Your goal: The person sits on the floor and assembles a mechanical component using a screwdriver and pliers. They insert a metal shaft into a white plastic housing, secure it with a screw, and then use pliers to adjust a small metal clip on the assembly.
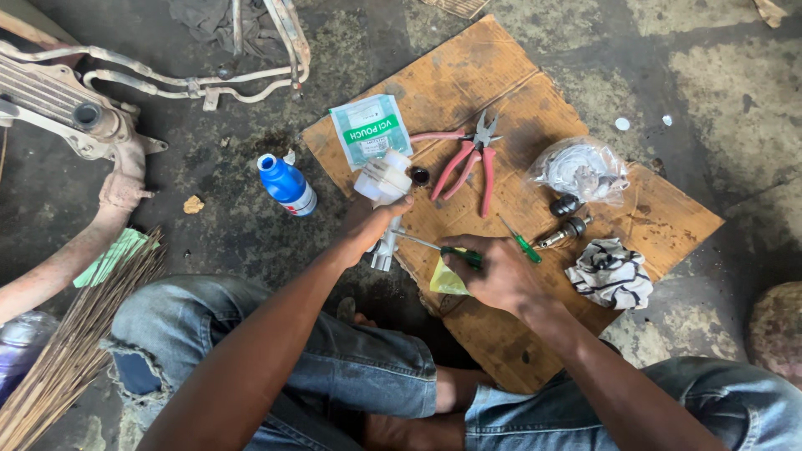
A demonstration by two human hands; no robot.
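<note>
Cardboard sheet (501, 92) lies flat on the stained concrete floor (735, 75), serving as a work mat that keeps small parts off the grime. Motorcycle frame and tubing (92, 108) sits at upper left, well apart from the mat. Broom of thin sticks (75, 342) lies by the person's left knee.

On the mat: pink-handled pliers (469, 163) lie half open; clear bag of parts (581, 171) to their right; striped rag (611, 271) at the right edge; two small dark metal fittings (568, 217) between bag and rag. Green-and-white pouch (370, 127) overlaps the mat's top left edge. Blue bottle (286, 185) lies just off the mat on the floor.

Left hand (365, 227) is closed around a white plastic component (384, 179), held upright at the mat's left edge, apparently steadied so the tool can reach it. Right hand (493, 271) is closed around a green-handled screwdriver (439, 248), its shaft pointing left toward the component's lower end; tip contact cannot be made out. A yellow scrap (445, 282) lies under the right hand. A second green screwdriver (522, 244) lies just beside the knuckles.
</note>
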